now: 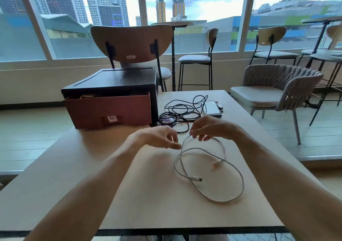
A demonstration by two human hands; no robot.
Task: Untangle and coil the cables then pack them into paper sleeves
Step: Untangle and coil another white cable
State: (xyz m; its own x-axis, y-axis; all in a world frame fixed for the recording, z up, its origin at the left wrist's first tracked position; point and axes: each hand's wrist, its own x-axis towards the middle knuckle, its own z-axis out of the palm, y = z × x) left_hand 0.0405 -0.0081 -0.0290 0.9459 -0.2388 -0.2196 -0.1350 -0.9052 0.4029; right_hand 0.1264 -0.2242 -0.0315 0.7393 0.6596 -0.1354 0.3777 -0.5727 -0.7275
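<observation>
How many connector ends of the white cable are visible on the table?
2. One connector lies on the table inside the white cable loops, nearer the person; the other connector lies slightly farther, to its right.

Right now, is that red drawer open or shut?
Partly open: the drawer front juts out of the black box, with stuff showing above it.

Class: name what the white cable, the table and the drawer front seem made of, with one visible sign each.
White cable: probably matte plastic sheath; it lies in soft loops. Table: likely pale laminate; smooth, slight sheen. Drawer front: reddish wood or veneer; faint grain.
</observation>
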